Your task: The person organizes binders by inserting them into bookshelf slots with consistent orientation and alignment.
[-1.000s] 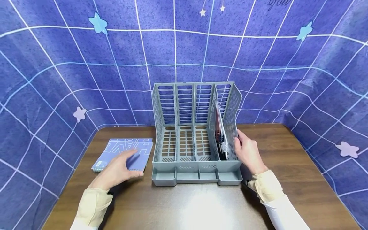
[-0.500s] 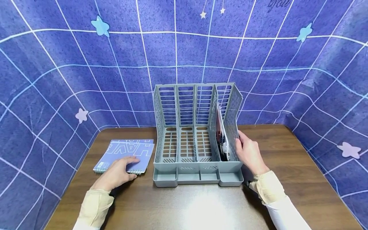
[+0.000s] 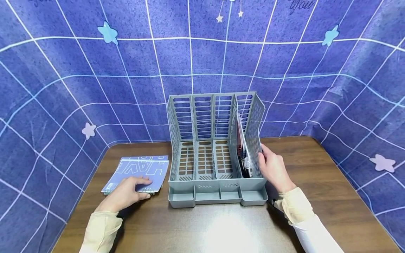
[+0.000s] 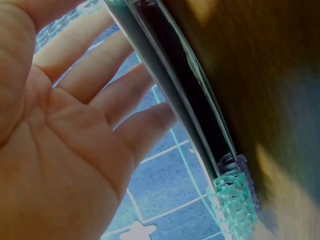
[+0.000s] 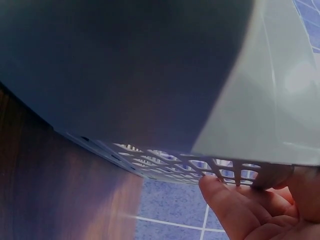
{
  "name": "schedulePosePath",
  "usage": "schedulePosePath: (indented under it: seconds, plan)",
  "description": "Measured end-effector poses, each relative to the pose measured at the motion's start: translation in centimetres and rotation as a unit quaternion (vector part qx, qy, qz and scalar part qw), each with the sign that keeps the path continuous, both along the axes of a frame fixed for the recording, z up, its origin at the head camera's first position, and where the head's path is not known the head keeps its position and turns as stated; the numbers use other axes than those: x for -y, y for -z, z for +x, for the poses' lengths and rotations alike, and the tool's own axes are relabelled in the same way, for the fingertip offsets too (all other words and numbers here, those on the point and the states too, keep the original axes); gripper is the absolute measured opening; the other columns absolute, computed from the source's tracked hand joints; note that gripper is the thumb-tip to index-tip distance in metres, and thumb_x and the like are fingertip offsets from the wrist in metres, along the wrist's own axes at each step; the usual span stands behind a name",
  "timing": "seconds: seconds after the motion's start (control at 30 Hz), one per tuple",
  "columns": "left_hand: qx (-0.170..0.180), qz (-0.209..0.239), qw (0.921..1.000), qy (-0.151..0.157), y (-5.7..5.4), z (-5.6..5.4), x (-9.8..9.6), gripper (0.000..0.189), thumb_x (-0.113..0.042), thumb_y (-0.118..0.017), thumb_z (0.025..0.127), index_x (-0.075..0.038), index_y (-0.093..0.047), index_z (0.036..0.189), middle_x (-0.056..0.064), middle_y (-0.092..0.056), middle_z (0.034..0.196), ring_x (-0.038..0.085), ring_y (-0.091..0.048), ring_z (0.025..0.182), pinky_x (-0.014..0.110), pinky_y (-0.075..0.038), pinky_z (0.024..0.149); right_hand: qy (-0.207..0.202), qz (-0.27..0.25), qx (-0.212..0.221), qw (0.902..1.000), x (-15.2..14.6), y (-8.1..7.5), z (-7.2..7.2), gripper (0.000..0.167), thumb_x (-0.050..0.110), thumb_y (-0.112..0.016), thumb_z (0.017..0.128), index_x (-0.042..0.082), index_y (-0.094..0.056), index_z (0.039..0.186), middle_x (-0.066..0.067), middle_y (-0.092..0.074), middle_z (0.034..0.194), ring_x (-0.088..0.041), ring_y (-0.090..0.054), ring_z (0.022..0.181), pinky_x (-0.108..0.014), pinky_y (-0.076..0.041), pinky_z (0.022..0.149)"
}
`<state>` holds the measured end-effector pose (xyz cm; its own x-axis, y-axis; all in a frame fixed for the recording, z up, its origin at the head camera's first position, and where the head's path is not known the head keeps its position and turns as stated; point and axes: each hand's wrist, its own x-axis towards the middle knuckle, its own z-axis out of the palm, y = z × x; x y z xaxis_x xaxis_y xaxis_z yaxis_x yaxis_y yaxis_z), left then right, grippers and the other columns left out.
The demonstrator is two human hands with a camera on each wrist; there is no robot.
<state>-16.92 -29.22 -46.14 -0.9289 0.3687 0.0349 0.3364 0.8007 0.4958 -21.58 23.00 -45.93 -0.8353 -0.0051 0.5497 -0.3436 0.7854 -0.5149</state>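
Blue spiral notebooks (image 3: pixel 142 167) with white lettering lie stacked on the left of the table. My left hand (image 3: pixel 124 193) pinches their near right corner, fingers on the top cover and thumb by the spiral edge. The left wrist view shows the covers edge-on with a dark gap between them, and the green spiral binding (image 4: pixel 235 202); the thumb tip is out of view. A grey file organizer (image 3: pixel 205 182) with upright dividers stands in the middle. My right hand (image 3: pixel 275 170) grips its perforated right side wall, thumb against the outside in the head view.
The organizer's rightmost slot holds several thin spiral-bound books (image 3: pixel 245 154), leaning. Small trays (image 3: pixel 181 200) line its front. The brown wooden table (image 3: pixel 303 168) ends at the back against a blue curtain (image 3: pixel 209 56) with white grid lines and stars.
My left hand has come down from above the notebooks, its fingers and thumb closing at their near edge. My right hand stays on the organizer's side wall. The head view shifts slightly.
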Motion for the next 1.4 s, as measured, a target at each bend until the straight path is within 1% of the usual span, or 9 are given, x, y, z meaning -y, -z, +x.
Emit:
schedulePosePath:
  seconds: [0.23, 0.37, 0.5, 0.63, 0.77, 0.9, 1.03, 1.27, 1.4]
  plan:
    - [-0.002, 0.019, 0.9996, 0.019, -0.1, 0.1, 0.3, 0.036, -0.017, -0.081, 0.09, -0.002, -0.076, 0.121, 0.015, -0.072, 0.128, 0.041, -0.062, 0.127, 0.059, -0.043, 0.108, 0.001, -0.002, 0.007, 1.0, 0.0, 0.0, 0.0, 0.034, 0.005, -0.059, 0.099, 0.004, -0.066, 0.132, -0.019, -0.077, 0.095, -0.043, -0.072, 0.077, -0.061, -0.053, 0.069]
    - [-0.02, 0.019, 0.9996, 0.005, -0.3, 0.1, 0.3, 0.027, -0.015, -0.078, 0.092, -0.009, -0.079, 0.119, 0.006, -0.076, 0.12, 0.028, -0.068, 0.117, 0.051, -0.053, 0.1, -0.001, -0.003, 0.003, 1.0, -0.1, 0.1, -0.1, 0.033, 0.005, -0.058, 0.099, 0.004, -0.065, 0.132, -0.019, -0.077, 0.096, -0.042, -0.072, 0.077, -0.061, -0.054, 0.068]
    - [-0.046, 0.02, 0.9985, -0.022, -0.6, 0.1, 0.3, 0.023, -0.011, -0.079, 0.088, -0.015, -0.082, 0.11, -0.001, -0.079, 0.107, 0.012, -0.069, 0.101, 0.037, -0.059, 0.087, -0.003, -0.003, 0.003, 1.0, -0.2, 0.1, -0.2, 0.033, 0.005, -0.058, 0.1, 0.004, -0.066, 0.132, -0.019, -0.077, 0.096, -0.041, -0.073, 0.077, -0.06, -0.054, 0.068]
    - [-0.072, 0.029, 0.9957, -0.051, -1.2, 0.1, 0.3, 0.022, -0.005, -0.077, 0.083, -0.015, -0.083, 0.102, -0.004, -0.076, 0.092, 0.003, -0.058, 0.068, 0.025, -0.05, 0.059, -0.002, -0.002, 0.007, 1.0, -0.2, 0.2, -0.2, 0.033, 0.006, -0.058, 0.1, 0.004, -0.066, 0.132, -0.019, -0.077, 0.096, -0.041, -0.073, 0.076, -0.06, -0.054, 0.068]
    - [-0.107, 0.016, 0.9904, -0.086, -2.2, 0.4, 0.1, 0.021, -0.005, -0.074, 0.082, -0.015, -0.082, 0.099, -0.006, -0.07, 0.081, 0.005, -0.048, 0.057, 0.023, -0.04, 0.05, -0.002, 0.0, 0.007, 1.0, -0.1, 0.2, -0.1, 0.033, 0.006, -0.058, 0.099, 0.003, -0.066, 0.131, -0.019, -0.077, 0.095, -0.041, -0.072, 0.075, -0.06, -0.054, 0.067]
    - [-0.16, 0.004, 0.9802, -0.116, -3.1, 0.6, -0.1, 0.021, -0.007, -0.075, 0.082, -0.015, -0.082, 0.1, -0.004, -0.073, 0.08, 0.01, -0.053, 0.063, 0.025, -0.045, 0.056, -0.005, -0.001, 0.004, 1.0, -0.1, 0.2, -0.2, 0.032, 0.006, -0.058, 0.099, 0.003, -0.065, 0.131, -0.019, -0.076, 0.096, -0.041, -0.072, 0.076, -0.06, -0.054, 0.068]
    - [-0.215, 0.017, 0.9667, -0.138, -3.7, 0.8, -0.1, 0.024, -0.006, -0.075, 0.081, -0.018, -0.081, 0.101, -0.004, -0.074, 0.079, 0.011, -0.052, 0.061, 0.022, -0.043, 0.055, -0.004, -0.003, 0.004, 1.0, -0.2, 0.1, -0.2, 0.033, 0.006, -0.057, 0.099, 0.002, -0.065, 0.131, -0.019, -0.077, 0.096, -0.041, -0.072, 0.077, -0.06, -0.054, 0.069]
    - [-0.318, 0.054, 0.9247, -0.201, -4.3, 1.1, -0.2, 0.024, -0.005, -0.076, 0.077, -0.02, -0.081, 0.095, -0.006, -0.072, 0.071, 0.008, -0.049, 0.056, 0.015, -0.039, 0.052, 0.0, -0.005, 0.014, 0.9999, -0.2, 0.2, -0.3, 0.036, 0.006, -0.059, 0.099, 0.004, -0.064, 0.134, -0.018, -0.077, 0.1, -0.042, -0.073, 0.081, -0.06, -0.055, 0.071]
    - [-0.342, 0.079, 0.9103, -0.22, -4.6, 1.3, -0.4, 0.024, -0.005, -0.077, 0.076, -0.019, -0.081, 0.095, -0.005, -0.072, 0.07, 0.0, -0.046, 0.055, 0.016, -0.039, 0.051, 0.003, -0.006, 0.019, 0.9998, -0.2, 0.3, -0.3, 0.037, 0.006, -0.059, 0.099, 0.003, -0.063, 0.135, -0.019, -0.077, 0.101, -0.042, -0.073, 0.081, -0.06, -0.055, 0.071]
